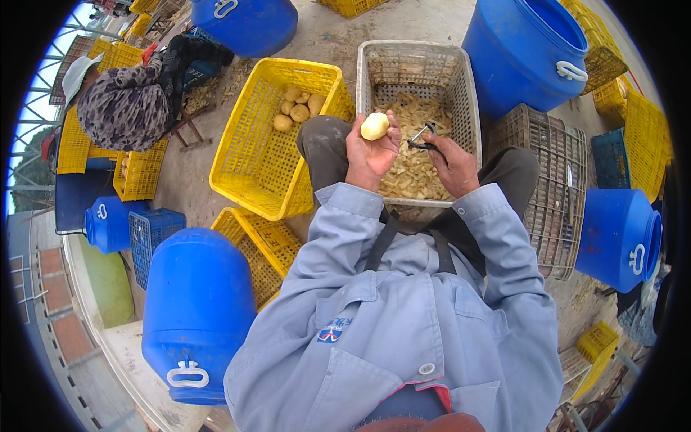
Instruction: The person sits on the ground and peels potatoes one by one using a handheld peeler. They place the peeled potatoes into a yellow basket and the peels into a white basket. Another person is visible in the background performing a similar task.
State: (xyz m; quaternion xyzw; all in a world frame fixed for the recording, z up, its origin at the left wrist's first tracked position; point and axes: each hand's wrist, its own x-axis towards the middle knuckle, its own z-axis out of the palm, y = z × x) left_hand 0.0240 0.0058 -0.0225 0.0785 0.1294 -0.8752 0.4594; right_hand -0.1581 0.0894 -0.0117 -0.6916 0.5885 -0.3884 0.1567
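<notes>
A peeled, pale yellow potato [374, 126] rests in my left hand [371, 154], its fingers curled around the far side. My right hand [454, 164] grips a Y-shaped peeler [424, 137] by its dark handle, a short way right of the potato and apart from it. Both hands are above a whitish plastic crate [471, 102] between my knees. Potato peelings [415, 175] cover much of its floor. To the left, a yellow crate [259, 146] holds several unpeeled potatoes [300, 113] at its far end.
Large blue barrels [200, 302] stand at the left, with another blue barrel [518, 59] at the upper right. A knife [570, 200] lies on an upturned grey crate [545, 162] beside my right knee. Another person [124, 102] sits bent over at the upper left.
</notes>
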